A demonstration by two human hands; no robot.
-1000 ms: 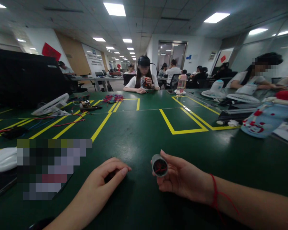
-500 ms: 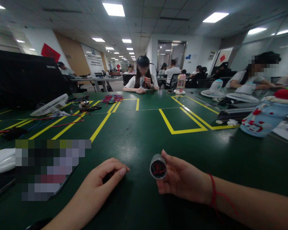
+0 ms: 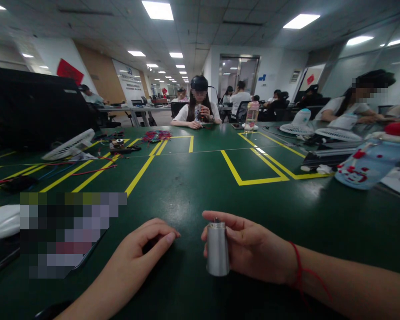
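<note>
My right hand (image 3: 250, 246), with a red string round the wrist, holds a silver metal motor (image 3: 218, 249) above the green table. The motor is a smooth cylinder, nearly upright, with a small shaft (image 3: 216, 219) at its top. My thumb is against its near right side; the index finger stretches behind the top and the other fingertips show at its left. To the left, my left hand (image 3: 148, 249) rests on the table, fingers loosely bent and thumb apart from the palm. Nothing shows in it, though its underside is hidden.
Yellow tape (image 3: 263, 181) marks the green table (image 3: 183, 186). At left lie a blurred-out flat item (image 3: 76, 235), a white fan (image 3: 70, 146) and loose wires (image 3: 156, 136). A blue patterned container (image 3: 370, 164) stands at right. Across the table sits a person (image 3: 198, 106).
My right hand has turned the motor from its open end with red wires facing me to upright, shaft on top. The left hand stays still.
</note>
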